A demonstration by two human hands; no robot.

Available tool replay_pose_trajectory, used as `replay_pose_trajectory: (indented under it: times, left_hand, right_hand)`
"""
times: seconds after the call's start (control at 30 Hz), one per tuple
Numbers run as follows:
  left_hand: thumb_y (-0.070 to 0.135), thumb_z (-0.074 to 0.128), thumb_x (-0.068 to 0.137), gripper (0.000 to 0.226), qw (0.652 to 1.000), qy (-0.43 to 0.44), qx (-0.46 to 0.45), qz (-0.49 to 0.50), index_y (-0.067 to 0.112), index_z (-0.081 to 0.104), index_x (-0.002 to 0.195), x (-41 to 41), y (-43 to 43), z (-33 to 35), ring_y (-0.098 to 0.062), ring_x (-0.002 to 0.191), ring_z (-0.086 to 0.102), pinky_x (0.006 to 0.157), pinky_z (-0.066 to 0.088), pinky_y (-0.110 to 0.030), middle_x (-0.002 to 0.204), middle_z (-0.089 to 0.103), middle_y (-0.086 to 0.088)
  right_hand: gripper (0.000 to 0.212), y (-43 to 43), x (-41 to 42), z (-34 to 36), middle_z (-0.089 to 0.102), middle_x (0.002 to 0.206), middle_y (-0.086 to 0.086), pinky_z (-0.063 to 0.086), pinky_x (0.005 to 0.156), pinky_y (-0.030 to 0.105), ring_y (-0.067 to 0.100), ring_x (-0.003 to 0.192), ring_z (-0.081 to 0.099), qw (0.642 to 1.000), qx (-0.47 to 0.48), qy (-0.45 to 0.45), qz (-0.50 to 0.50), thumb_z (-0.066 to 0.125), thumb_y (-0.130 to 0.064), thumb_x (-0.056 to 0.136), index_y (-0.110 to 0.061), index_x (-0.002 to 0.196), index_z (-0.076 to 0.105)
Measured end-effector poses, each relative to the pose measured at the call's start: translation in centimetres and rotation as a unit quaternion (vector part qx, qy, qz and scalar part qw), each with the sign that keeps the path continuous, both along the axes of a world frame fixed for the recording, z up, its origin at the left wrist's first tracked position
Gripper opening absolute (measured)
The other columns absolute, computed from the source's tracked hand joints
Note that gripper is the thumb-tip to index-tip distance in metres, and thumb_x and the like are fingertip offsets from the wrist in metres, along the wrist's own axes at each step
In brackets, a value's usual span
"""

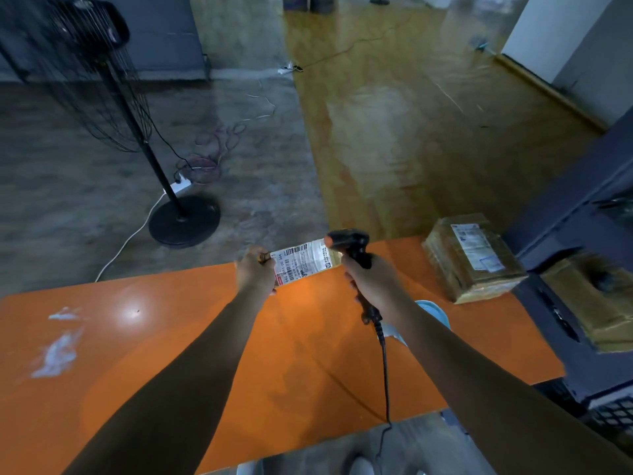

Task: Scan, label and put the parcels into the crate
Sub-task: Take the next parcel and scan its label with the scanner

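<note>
My left hand (256,273) grips the left end of a small parcel (301,260) with a white barcode label, held above the far edge of the orange table (144,337). My right hand (371,286) grips the handle of a black barcode scanner (349,242), whose head sits over the parcel's right end. The scanner's cable (385,365) hangs down over the table's near edge. A larger taped cardboard parcel (472,258) with a label lies on the table at the right. A dark crate (613,413) shows partly at the lower right.
A black pedestal fan (185,219) stands on the floor beyond the table at the left, with cables and a power strip (178,186) near it. A dark shelving unit (575,214) with a cardboard box (596,299) stands at the right. A blue round thing (435,311) peeks from behind my right forearm.
</note>
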State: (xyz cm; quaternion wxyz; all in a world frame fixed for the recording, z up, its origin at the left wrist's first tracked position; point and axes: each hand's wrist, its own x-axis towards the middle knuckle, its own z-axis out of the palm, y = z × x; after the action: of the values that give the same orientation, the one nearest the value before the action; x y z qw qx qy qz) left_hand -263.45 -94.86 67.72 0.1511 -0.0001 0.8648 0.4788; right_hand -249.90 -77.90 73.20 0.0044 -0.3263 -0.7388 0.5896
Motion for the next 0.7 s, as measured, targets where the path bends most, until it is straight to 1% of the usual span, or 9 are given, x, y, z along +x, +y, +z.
replay_pose_trajectory:
  times: [0.1, 0.13, 0.2, 0.27, 0.37, 0.47, 0.57, 0.7]
  left_hand:
    - [0.016, 0.054, 0.097, 0.013, 0.999, 0.008, -0.005, 0.036, 0.023, 0.053, 0.108, 0.1, -0.5, 0.2, -0.026, 0.075, 0.059, 0.052, 0.059, -0.037, 0.108, 0.038, -0.003]
    - [0.016, 0.054, 0.098, 0.013, 0.999, 0.009, -0.008, 0.040, 0.023, 0.054, 0.109, 0.2, -0.5, 0.3, -0.023, 0.070, 0.057, 0.050, 0.059, -0.036, 0.112, 0.036, -0.004]
    - [0.015, 0.053, 0.098, 0.016, 0.999, 0.000, -0.009, 0.040, 0.020, 0.055, 0.113, 0.1, -0.5, 0.3, -0.022, 0.067, 0.056, 0.055, 0.060, -0.042, 0.116, 0.035, -0.005]
    - [0.014, 0.052, 0.098, 0.017, 0.999, 0.000, -0.003, 0.039, 0.019, 0.055, 0.114, 0.4, -0.7, 0.4, -0.022, 0.069, 0.056, 0.057, 0.061, -0.044, 0.119, 0.035, -0.006]
    - [0.013, 0.052, 0.099, 0.017, 0.999, -0.005, 0.006, 0.040, 0.021, 0.055, 0.114, 0.5, -0.9, 0.5, -0.023, 0.071, 0.056, 0.057, 0.061, -0.043, 0.123, 0.035, -0.006]
    - [0.014, 0.051, 0.099, 0.019, 0.999, -0.009, 0.007, 0.040, 0.021, 0.055, 0.116, 0.5, -0.9, 0.5, -0.022, 0.072, 0.055, 0.059, 0.061, -0.044, 0.125, 0.035, -0.008]
    - [0.015, 0.052, 0.099, 0.020, 0.999, -0.010, 0.012, 0.035, 0.022, 0.055, 0.117, 0.7, -0.8, 0.6, -0.020, 0.073, 0.054, 0.058, 0.060, -0.041, 0.123, 0.035, -0.006]
    - [0.014, 0.053, 0.098, 0.016, 0.999, 0.000, 0.011, 0.032, 0.024, 0.054, 0.110, 0.9, -0.6, 0.5, -0.018, 0.074, 0.052, 0.056, 0.060, -0.039, 0.118, 0.035, -0.003]
  right_hand:
    - [0.026, -1.2, 0.2, 0.3, 0.067, 0.072, 0.001, 0.048, 0.047, 0.026, 0.010, 0.053, 0.057, 0.998, -0.057, 0.009, 0.007, 0.061, -0.037, 0.091, -0.012, 0.093, 0.064]
    - [0.026, -1.5, 0.2, 0.4, 0.069, 0.073, 0.003, 0.048, 0.046, 0.026, 0.010, 0.052, 0.058, 0.998, -0.064, 0.012, 0.010, 0.061, -0.037, 0.091, -0.012, 0.095, 0.064]
    - [0.026, -1.8, 0.3, 0.6, 0.070, 0.075, 0.005, 0.048, 0.046, 0.026, 0.010, 0.052, 0.059, 0.998, -0.066, 0.015, 0.014, 0.060, -0.037, 0.092, -0.012, 0.097, 0.063]
    - [0.027, -2.0, 0.4, 0.9, 0.070, 0.075, 0.006, 0.047, 0.047, 0.026, 0.011, 0.052, 0.058, 0.998, -0.066, 0.014, 0.018, 0.060, -0.037, 0.092, -0.011, 0.098, 0.063]
    - [0.026, -2.2, 0.5, 1.2, 0.070, 0.073, 0.006, 0.047, 0.047, 0.027, 0.013, 0.052, 0.057, 0.997, -0.076, 0.009, 0.024, 0.059, -0.035, 0.091, -0.011, 0.100, 0.062]
    - [0.023, -2.3, 0.8, 1.3, 0.069, 0.071, 0.006, 0.047, 0.047, 0.028, 0.014, 0.052, 0.056, 0.995, -0.092, 0.008, 0.026, 0.059, -0.033, 0.090, -0.013, 0.100, 0.061]
    - [0.021, -2.4, 1.0, 1.4, 0.069, 0.069, 0.006, 0.046, 0.046, 0.028, 0.014, 0.051, 0.055, 0.995, -0.101, 0.010, 0.024, 0.059, -0.032, 0.090, -0.014, 0.100, 0.061]
    - [0.022, -2.4, 1.1, 1.5, 0.068, 0.069, 0.007, 0.046, 0.047, 0.029, 0.014, 0.052, 0.056, 0.994, -0.108, 0.015, 0.023, 0.059, -0.031, 0.091, -0.013, 0.102, 0.061]
